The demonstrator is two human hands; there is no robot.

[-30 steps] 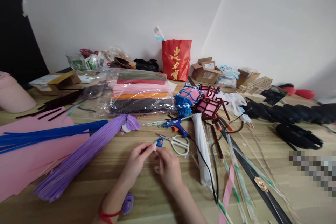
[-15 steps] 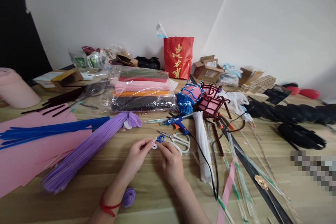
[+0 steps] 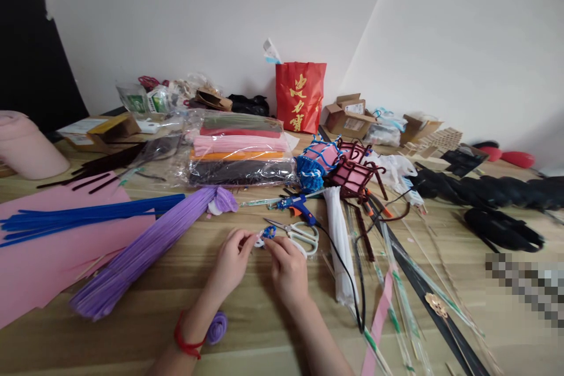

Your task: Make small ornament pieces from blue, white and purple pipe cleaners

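My left hand [image 3: 232, 261] and my right hand [image 3: 288, 267] meet over the wooden table [image 3: 247, 329], both pinching a small blue and white twisted flower piece [image 3: 265, 235] between their fingertips. A red string circles my left wrist. Just beyond the fingers lie white-handled scissors [image 3: 298, 236] and a blue glue gun [image 3: 296, 205] with a black cord. A small purple rolled flower [image 3: 216, 327] rests beside my left forearm. A bundle of purple pipe cleaners [image 3: 145, 252] stretches to the left of my hands.
Blue pipe cleaners [image 3: 83, 216] lie on pink paper [image 3: 48, 264] at left. Bagged coloured pipe cleaners [image 3: 240, 153], pink wire-framed lanterns [image 3: 339, 167], white pipe cleaners [image 3: 339, 247], a red bag [image 3: 300, 97], cardboard boxes and black hairpieces [image 3: 493, 194] crowd the back and right.
Both hands stay pinched on the small blue piece, which shifted slightly away from me toward the scissors. The view has tilted a little.
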